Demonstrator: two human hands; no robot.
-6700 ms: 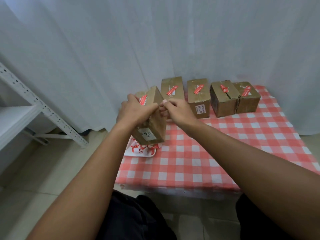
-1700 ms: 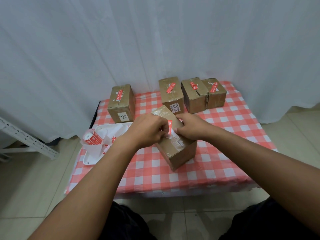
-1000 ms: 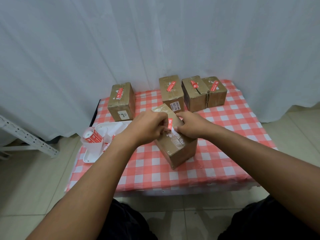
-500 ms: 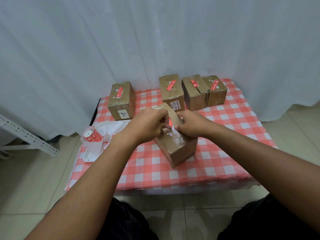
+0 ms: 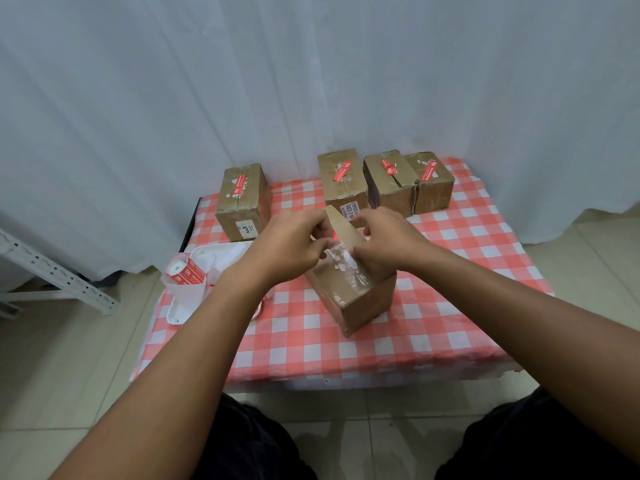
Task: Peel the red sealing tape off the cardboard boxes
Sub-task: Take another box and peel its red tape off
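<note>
Near cardboard box (image 5: 353, 289) at table centre, tilted. Left hand (image 5: 287, 247) and right hand (image 5: 384, 244) curled on its top, pinching red tape (image 5: 335, 235), mostly hidden. Thin, tear-prone, sticky; best taken at the lifted end.

The surface wears a cloth (image 5: 460, 237) of red-and-white checks. Five boxes, the nearest (image 5: 349, 289) among them, are plain brown cardboard; the four at the back carry red tape strips (image 5: 342, 170) with white print. The tray (image 5: 176, 311) is white, the roll (image 5: 183, 271) red and white, the curtain (image 5: 311, 71) pale white.
</note>
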